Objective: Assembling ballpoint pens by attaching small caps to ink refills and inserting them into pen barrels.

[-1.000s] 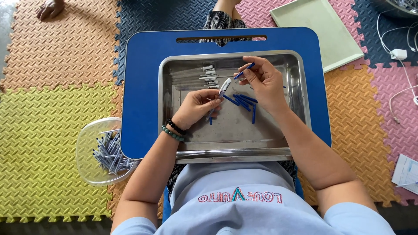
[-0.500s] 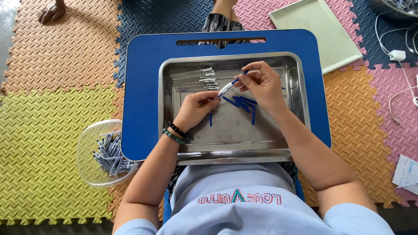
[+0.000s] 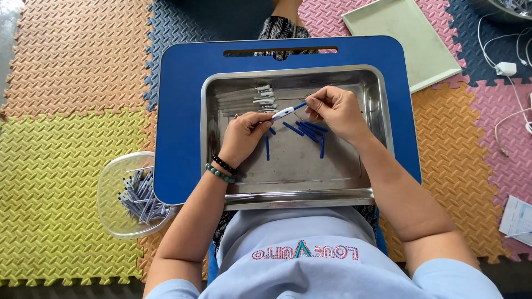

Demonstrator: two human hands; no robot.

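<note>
My left hand [image 3: 246, 134] and my right hand [image 3: 333, 112] meet over a steel tray [image 3: 293, 185] on a blue lap table [image 3: 183, 111]. Between them they hold one slim pen-like piece [image 3: 286, 112]: its white barrel sits in my left fingers, and my right fingers pinch the blue cap end. Several loose blue caps [image 3: 308, 130] lie on the tray floor under my hands. A row of white-grey barrels [image 3: 265, 97] lies at the tray's back left.
A clear plastic bowl [image 3: 128, 194] with several finished blue-grey pieces sits on the foam mat floor, left of the table. A pale green tray [image 3: 404, 39] lies at the back right. White cables [image 3: 512, 83] and a paper [image 3: 518, 218] are at the right.
The piece held between both hands has dropped lower and turned more level. My hands have drawn closer together along it.
</note>
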